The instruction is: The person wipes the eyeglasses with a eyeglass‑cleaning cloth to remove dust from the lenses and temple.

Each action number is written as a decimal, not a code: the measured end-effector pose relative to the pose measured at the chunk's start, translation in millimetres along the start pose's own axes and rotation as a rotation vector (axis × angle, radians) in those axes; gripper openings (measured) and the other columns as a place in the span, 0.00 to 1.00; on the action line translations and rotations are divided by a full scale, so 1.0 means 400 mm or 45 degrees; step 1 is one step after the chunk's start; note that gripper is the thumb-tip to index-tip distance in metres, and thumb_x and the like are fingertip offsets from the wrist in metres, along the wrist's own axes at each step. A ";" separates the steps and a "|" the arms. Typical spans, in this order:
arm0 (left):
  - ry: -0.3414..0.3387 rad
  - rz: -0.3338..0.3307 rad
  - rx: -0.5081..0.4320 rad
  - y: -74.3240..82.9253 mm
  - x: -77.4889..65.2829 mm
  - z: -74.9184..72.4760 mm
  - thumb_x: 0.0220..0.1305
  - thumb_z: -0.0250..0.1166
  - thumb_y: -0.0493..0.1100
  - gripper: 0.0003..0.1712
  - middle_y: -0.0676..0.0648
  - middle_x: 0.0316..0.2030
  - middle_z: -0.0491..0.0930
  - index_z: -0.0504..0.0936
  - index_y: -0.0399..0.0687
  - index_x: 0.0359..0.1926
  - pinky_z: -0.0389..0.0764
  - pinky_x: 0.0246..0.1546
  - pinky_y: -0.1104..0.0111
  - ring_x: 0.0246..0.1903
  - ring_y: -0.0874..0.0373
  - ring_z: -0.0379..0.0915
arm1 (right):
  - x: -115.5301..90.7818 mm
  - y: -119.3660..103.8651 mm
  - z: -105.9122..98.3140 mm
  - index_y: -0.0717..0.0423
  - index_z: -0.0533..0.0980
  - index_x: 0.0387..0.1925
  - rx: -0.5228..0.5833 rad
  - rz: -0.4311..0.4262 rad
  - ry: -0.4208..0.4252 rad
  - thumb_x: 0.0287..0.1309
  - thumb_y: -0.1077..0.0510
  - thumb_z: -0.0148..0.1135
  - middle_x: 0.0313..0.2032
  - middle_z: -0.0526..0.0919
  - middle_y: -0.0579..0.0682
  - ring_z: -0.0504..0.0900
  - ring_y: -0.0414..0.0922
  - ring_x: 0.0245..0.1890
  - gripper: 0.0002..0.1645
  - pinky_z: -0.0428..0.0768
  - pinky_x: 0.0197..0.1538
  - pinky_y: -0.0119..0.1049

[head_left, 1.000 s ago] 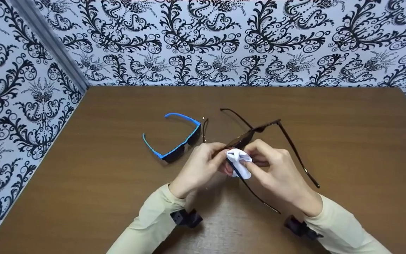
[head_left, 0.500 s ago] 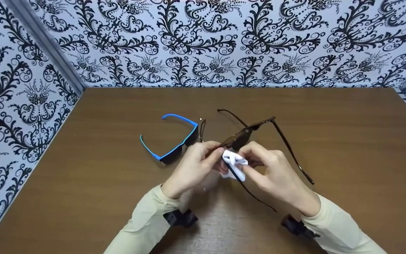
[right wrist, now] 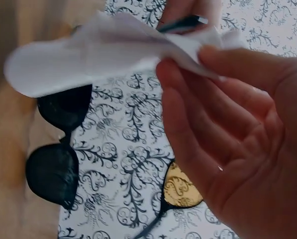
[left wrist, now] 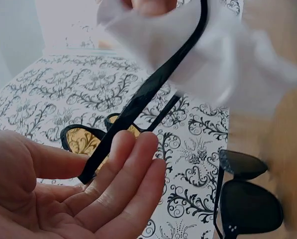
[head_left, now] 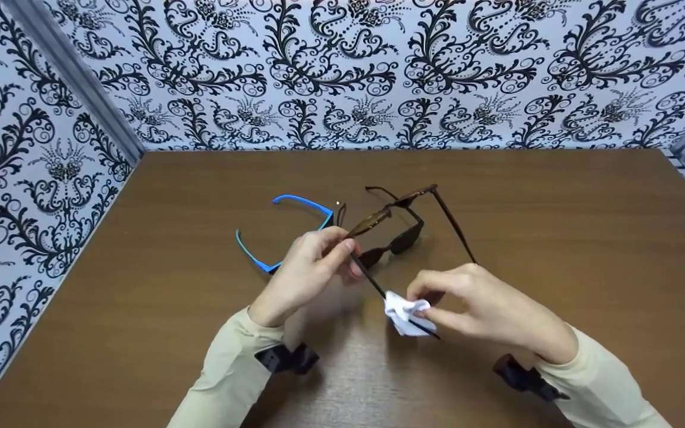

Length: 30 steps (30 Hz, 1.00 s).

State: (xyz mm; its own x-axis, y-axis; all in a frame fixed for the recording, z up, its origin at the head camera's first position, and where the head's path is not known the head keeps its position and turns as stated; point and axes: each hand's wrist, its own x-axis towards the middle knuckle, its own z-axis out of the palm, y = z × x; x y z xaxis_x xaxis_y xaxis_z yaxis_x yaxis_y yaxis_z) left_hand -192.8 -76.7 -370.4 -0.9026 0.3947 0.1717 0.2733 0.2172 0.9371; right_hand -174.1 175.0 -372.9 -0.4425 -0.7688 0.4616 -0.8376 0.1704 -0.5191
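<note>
My left hand pinches a pair of brown-framed sunglasses at the corner where one temple arm meets the front. Amber lenses show in the left wrist view, and the dark temple arm rises from between thumb and fingers. Further along that arm, a white cloth is folded round it near the tip. Thumb and fingers of my right hand pinch this cloth. The arm's end sticks out past the cloth; the other temple arm points toward my right hand.
Dark sunglasses lie on the brown table just behind the held pair. To their left rest blue-framed sunglasses, partly covered by my left hand. Patterned walls border the table at the back and left.
My right hand has slid with the cloth along the temple arm toward its tip, down and right. The left hand has shifted slightly left, tilting the brown pair and uncovering the dark sunglasses behind.
</note>
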 end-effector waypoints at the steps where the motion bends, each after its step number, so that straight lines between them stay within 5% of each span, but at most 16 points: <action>1: -0.004 -0.007 -0.022 -0.001 0.000 -0.003 0.72 0.51 0.34 0.11 0.44 0.23 0.82 0.79 0.33 0.37 0.81 0.35 0.54 0.26 0.42 0.81 | -0.003 -0.002 -0.004 0.54 0.77 0.38 -0.003 -0.004 -0.024 0.54 0.70 0.65 0.33 0.83 0.42 0.82 0.36 0.32 0.12 0.78 0.38 0.24; 10: 0.021 -0.054 -0.054 -0.012 0.003 -0.015 0.72 0.51 0.34 0.10 0.43 0.25 0.81 0.78 0.32 0.38 0.82 0.39 0.62 0.29 0.47 0.82 | -0.023 -0.015 -0.034 0.48 0.77 0.37 -0.050 0.065 -0.161 0.57 0.66 0.64 0.31 0.81 0.36 0.77 0.31 0.28 0.11 0.74 0.34 0.22; 15: 0.044 -0.057 -0.042 -0.011 0.002 -0.010 0.72 0.52 0.33 0.10 0.44 0.24 0.81 0.78 0.32 0.37 0.82 0.39 0.61 0.28 0.48 0.82 | -0.020 -0.017 -0.026 0.47 0.77 0.37 -0.053 0.091 -0.151 0.58 0.65 0.64 0.30 0.81 0.35 0.76 0.29 0.27 0.10 0.74 0.32 0.22; 23: 0.029 -0.025 0.070 -0.010 -0.001 0.016 0.71 0.53 0.34 0.10 0.46 0.22 0.82 0.80 0.35 0.37 0.81 0.36 0.59 0.27 0.49 0.81 | 0.003 -0.001 0.022 0.55 0.77 0.35 0.002 0.119 0.053 0.56 0.69 0.65 0.31 0.83 0.43 0.83 0.37 0.30 0.08 0.79 0.34 0.26; 30: -0.018 -0.022 -0.027 -0.009 -0.003 0.055 0.69 0.53 0.32 0.10 0.39 0.24 0.81 0.80 0.30 0.38 0.82 0.34 0.66 0.26 0.52 0.82 | 0.018 0.006 0.056 0.59 0.79 0.35 0.062 0.199 0.322 0.52 0.73 0.66 0.32 0.85 0.49 0.85 0.42 0.29 0.10 0.82 0.33 0.32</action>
State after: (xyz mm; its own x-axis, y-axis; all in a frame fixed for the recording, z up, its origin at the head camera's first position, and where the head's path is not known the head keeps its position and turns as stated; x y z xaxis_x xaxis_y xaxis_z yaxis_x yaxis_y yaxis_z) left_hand -185.4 -58.2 -380.9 -0.9025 0.4034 0.1511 0.2501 0.2051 0.9462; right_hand -172.0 156.2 -386.9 -0.6358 -0.5566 0.5347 -0.7393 0.2402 -0.6291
